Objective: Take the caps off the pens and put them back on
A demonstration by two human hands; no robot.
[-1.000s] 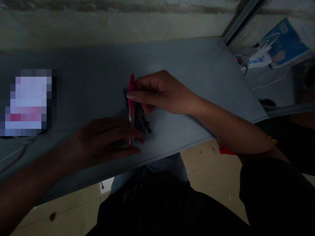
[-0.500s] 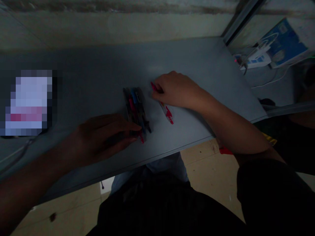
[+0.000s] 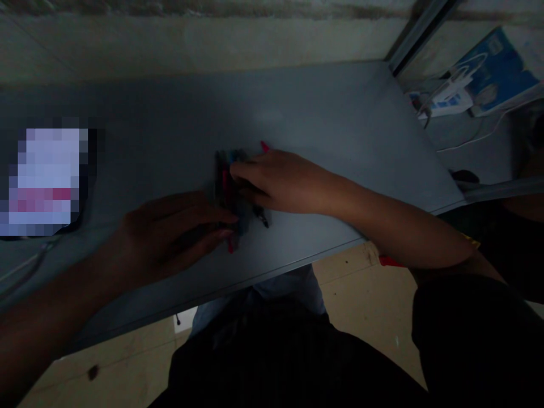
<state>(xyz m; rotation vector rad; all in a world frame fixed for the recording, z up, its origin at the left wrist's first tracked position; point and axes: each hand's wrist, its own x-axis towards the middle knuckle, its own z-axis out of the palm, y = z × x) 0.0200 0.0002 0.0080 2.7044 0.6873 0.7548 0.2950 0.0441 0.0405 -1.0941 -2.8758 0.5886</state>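
Note:
A bunch of pens (image 3: 228,192), with red, blue and dark barrels, lies side by side on the grey desk (image 3: 170,136). My left hand (image 3: 182,226) closes its thumb and fingers on their lower ends, where a red tip pokes out below. From the right, my right hand (image 3: 272,178) reaches over the upper part of the bunch with bent fingers. A black pen (image 3: 261,216) sticks out beneath it, slanted away from the others, and seems to be in its grip. Behind that hand shows the end of a separate red pen (image 3: 264,147); the rest is hidden.
A blurred-out lit screen (image 3: 46,170) lies at the left, with a cable (image 3: 29,263) near it. Right of the desk are a blue box (image 3: 495,73), white cords and a dark rounded object (image 3: 464,176). A wall (image 3: 191,48) runs along the back.
My right hand has let go of the separate red pen and moved left and down onto the bunch. The black pen has shifted slightly right; the red tip by my left hand has shifted left.

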